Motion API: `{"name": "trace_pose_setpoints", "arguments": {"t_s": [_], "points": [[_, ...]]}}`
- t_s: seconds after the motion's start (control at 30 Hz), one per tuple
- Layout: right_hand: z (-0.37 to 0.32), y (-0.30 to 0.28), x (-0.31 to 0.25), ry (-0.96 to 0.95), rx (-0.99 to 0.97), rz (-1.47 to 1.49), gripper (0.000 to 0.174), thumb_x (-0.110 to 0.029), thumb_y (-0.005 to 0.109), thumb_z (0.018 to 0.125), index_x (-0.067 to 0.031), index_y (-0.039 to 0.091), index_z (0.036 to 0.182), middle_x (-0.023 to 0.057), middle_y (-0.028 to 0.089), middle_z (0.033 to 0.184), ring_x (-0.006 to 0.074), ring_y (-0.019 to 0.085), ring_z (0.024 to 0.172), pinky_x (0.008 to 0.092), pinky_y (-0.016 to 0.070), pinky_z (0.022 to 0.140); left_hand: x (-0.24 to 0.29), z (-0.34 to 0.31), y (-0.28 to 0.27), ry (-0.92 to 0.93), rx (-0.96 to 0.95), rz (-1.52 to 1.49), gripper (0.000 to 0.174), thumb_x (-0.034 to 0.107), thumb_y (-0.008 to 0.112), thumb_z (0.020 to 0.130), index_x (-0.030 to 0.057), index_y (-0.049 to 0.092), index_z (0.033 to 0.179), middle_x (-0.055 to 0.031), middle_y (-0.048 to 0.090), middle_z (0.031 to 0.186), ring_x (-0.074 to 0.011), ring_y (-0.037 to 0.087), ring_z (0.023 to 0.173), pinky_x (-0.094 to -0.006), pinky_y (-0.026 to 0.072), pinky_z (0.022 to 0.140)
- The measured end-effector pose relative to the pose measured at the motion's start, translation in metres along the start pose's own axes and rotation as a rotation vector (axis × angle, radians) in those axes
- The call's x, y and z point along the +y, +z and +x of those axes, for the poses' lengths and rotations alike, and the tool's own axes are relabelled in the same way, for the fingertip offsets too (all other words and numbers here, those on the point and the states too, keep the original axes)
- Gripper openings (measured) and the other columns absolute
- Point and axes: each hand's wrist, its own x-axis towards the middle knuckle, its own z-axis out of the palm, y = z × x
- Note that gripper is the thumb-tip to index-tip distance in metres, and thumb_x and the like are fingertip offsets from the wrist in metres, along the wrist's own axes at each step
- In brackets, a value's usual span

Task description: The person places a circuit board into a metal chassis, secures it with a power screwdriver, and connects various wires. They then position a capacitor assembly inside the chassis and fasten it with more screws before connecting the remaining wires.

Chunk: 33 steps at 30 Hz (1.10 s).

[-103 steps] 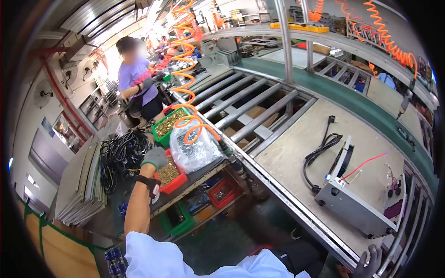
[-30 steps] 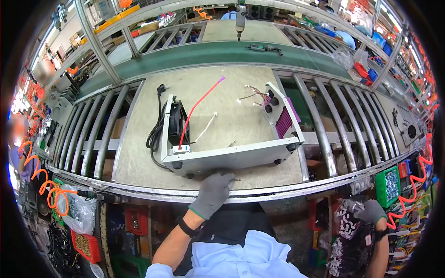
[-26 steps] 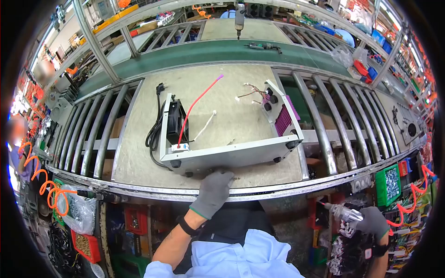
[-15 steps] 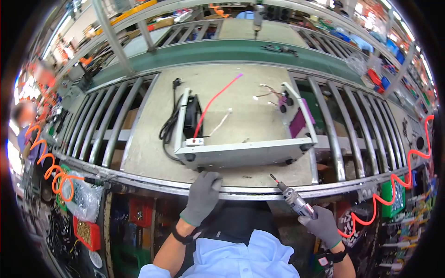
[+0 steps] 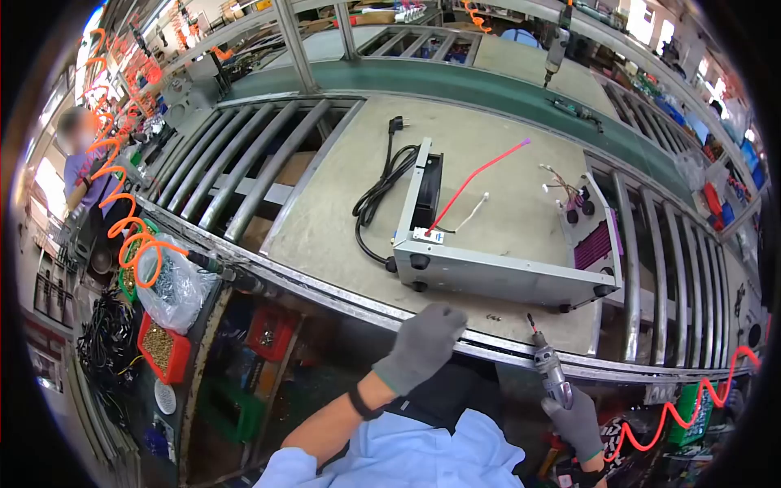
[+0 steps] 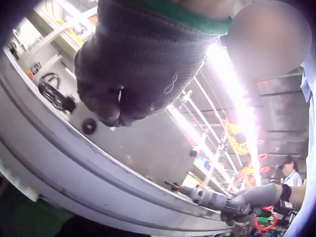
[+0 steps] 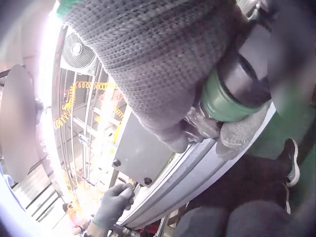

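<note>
Open metal case (image 5: 504, 272) near the tabletop's (image 5: 325, 232) front edge; right hand (image 5: 576, 424) grips a power driver (image 5: 551, 370); left hand's (image 5: 419, 350) fingers curled, contents unclear; apparently preparing to fasten; next probably calls for aligning the bit.

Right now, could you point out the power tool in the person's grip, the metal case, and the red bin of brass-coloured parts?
Power tool (image 5: 551, 370): head view, middle of its body.
Metal case (image 5: 504, 275): head view, its long near wall.
Red bin (image 5: 181, 363): head view, its side wall.
</note>
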Motion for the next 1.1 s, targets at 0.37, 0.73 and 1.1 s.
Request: {"name": "trace_pose_setpoints", "arguments": {"t_s": [0.37, 0.73, 1.1], "points": [[0.003, 0.012, 0.015, 0.047, -0.093, 0.104, 0.031, -0.016, 0.072, 0.085, 0.0019, 0.06, 0.108, 0.0085, 0.064, 0.071, 0.0161, 0.064, 0.052, 0.0309, 0.0498, 0.047, -0.051, -0.044, -0.048, -0.107, 0.253, -0.07, 0.015, 0.011, 0.069, 0.091, 0.0041, 0.07, 0.104, -0.0157, 0.07, 0.094, -0.0341, 0.071, 0.088, -0.0396, 0.0571, 0.074], [0.007, 0.027, 0.024, -0.034, -0.147, 0.155, 0.049, -0.017, 0.072, 0.088, -0.0018, 0.057, 0.133, 0.0052, 0.064, 0.066, 0.0112, 0.052, 0.045, 0.0249, 0.0391, 0.04, -0.18, -0.221, -0.357, -0.737, 0.745, 0.549, 0.018, 0.013, 0.068, 0.089, 0.0015, 0.071, 0.104, -0.0176, 0.073, 0.093, -0.0327, 0.072, 0.089, -0.0419, 0.0554, 0.083], [0.0, 0.031, 0.01, 0.006, -0.101, 0.088, 0.044, -0.019, 0.07, 0.09, -0.0023, 0.056, 0.129, 0.0044, 0.061, 0.063, 0.0112, 0.053, 0.043, 0.0252, 0.0384, 0.037, -0.23, -0.295, -0.438, -0.905, 0.567, 0.873, 0.021, 0.012, 0.068, 0.089, 0.0029, 0.072, 0.107, -0.02, 0.074, 0.097, -0.0353, 0.072, 0.091, -0.0422, 0.056, 0.084]]}}
